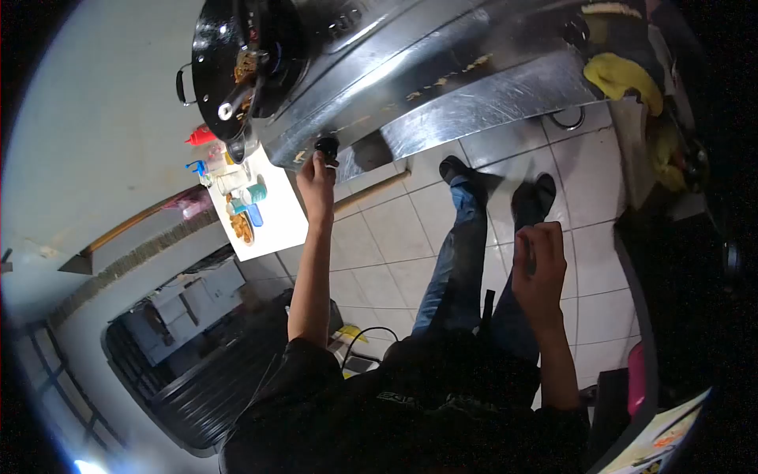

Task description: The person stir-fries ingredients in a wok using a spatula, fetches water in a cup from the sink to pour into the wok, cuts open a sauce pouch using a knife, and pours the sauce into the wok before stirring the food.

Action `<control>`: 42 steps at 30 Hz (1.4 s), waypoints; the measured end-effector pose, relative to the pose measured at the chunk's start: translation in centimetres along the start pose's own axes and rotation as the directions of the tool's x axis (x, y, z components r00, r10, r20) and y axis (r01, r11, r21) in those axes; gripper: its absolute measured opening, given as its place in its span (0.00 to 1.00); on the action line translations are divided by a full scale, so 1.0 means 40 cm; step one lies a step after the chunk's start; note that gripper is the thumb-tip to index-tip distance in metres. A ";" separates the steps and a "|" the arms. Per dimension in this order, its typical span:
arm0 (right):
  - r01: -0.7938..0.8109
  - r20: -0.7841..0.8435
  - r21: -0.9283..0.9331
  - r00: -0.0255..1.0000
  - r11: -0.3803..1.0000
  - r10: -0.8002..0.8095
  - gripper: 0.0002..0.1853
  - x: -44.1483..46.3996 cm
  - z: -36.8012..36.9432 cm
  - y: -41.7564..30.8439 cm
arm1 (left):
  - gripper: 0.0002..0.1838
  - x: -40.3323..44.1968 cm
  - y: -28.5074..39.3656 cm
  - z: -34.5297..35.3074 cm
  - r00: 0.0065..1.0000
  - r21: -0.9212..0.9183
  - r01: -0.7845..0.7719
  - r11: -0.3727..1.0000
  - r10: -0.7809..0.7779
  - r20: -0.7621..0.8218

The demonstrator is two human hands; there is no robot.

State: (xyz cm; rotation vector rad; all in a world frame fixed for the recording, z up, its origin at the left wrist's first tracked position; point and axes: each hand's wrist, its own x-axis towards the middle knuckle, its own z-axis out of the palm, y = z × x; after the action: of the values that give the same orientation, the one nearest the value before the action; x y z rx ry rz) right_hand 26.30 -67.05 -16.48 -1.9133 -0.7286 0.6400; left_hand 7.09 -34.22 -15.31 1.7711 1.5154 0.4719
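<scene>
My left hand (317,189) reaches to the front of the metal stove (379,87), its fingers closed on a round black knob (327,148). In front of my body, over my leg, my right hand (541,265) is loosely curled, with nothing visible in it. A black wok (215,47) with a side handle sits on the stove at the upper left. Some food (244,66) and a utensil (230,107) are in the wok.
A white table (276,213) left of the stove holds bottles, cups and a plate of food (240,228). Bits of food lie along the stove's front. A yellow cloth (624,77) is at the upper right. My feet stand on the tiled floor (387,229).
</scene>
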 end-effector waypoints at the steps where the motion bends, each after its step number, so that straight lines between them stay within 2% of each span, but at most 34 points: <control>1: -0.018 0.004 0.013 1.000 1.000 0.017 0.05 -0.003 0.002 0.017 | 0.18 0.001 0.006 0.003 0.999 -0.036 0.050 0.998 -0.050 -0.017; 2: -0.036 0.014 0.026 0.999 0.999 0.035 0.04 -0.008 0.005 0.029 | 0.18 -0.002 0.009 0.002 0.994 -0.072 0.103 0.992 -0.106 -0.035; 5: -0.062 0.019 0.023 0.998 0.998 0.062 0.04 -0.006 0.019 0.059 | 0.18 -0.002 0.004 -0.001 0.997 -0.100 0.079 0.992 -0.081 -0.015; 6: -0.023 0.015 -0.015 1.000 1.000 0.023 0.05 -0.005 0.026 0.075 | 0.18 -0.002 0.007 0.002 0.997 -0.091 0.078 0.993 -0.079 -0.014; 8: -0.042 0.022 0.017 0.999 0.999 0.042 0.05 0.000 0.033 0.082 | 0.18 -0.007 0.016 0.009 0.995 -0.061 0.085 0.995 -0.088 -0.056; 12: -0.073 0.044 0.065 0.997 0.995 0.070 0.05 0.009 0.042 0.075 | 0.18 0.001 0.007 0.000 0.995 -0.046 0.089 0.995 -0.091 -0.041; 24: -0.092 0.080 0.082 0.993 0.992 0.086 0.04 0.051 0.056 0.056 | 0.20 0.005 -0.003 -0.005 0.995 -0.067 0.095 0.993 -0.097 -0.029; 30: -0.121 0.095 0.091 0.989 0.988 0.112 0.04 0.047 0.060 0.061 | 0.22 0.006 0.000 -0.005 0.988 -0.113 0.149 0.982 -0.153 -0.029; 32: -0.110 0.092 0.063 0.990 0.992 0.104 0.04 0.049 0.051 0.065 | 0.23 -0.001 0.015 -0.007 0.972 -0.058 0.229 0.972 -0.231 -0.039; 35: -0.107 0.102 0.032 0.989 0.994 0.103 0.05 0.051 0.034 0.057 | 0.23 -0.032 0.016 -0.038 0.977 -0.045 0.209 0.977 -0.211 -0.043; 37: -0.094 0.106 0.010 0.990 0.996 0.093 0.05 0.058 0.009 0.029 | 0.20 -0.093 0.089 -0.082 1.000 0.175 0.021 0.984 -0.022 0.008; 38: -0.089 0.101 0.019 0.991 0.996 0.087 0.05 0.060 -0.002 0.009 | 0.12 -0.131 0.131 -0.108 0.998 0.095 -0.013 0.995 0.006 0.068; 39: -0.080 0.096 0.024 0.992 0.997 0.077 0.06 0.064 -0.014 -0.019 | 0.06 -0.186 0.241 -0.128 0.979 0.017 -0.032 0.999 0.028 0.203; 40: -0.167 0.127 0.061 0.979 0.984 0.158 0.05 0.072 -0.029 -0.060 | 0.06 -0.239 0.334 -0.149 0.951 -0.045 -0.082 0.996 0.091 0.294; 41: -0.136 0.118 0.034 0.984 0.990 0.131 0.05 0.082 -0.035 -0.098 | 0.08 -0.289 0.421 -0.208 0.829 -0.182 -0.121 0.976 0.200 0.523; 42: -0.149 0.093 0.073 0.985 0.986 0.142 0.06 0.094 -0.035 -0.137 | 0.13 -0.329 0.473 -0.276 0.627 -0.295 -0.147 0.944 0.320 0.710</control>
State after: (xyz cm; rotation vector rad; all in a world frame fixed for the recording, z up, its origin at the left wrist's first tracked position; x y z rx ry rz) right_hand 28.66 -63.16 -11.43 -1.8859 -0.6122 0.8365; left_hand 9.23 -43.94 8.21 1.6815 0.6126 -0.0208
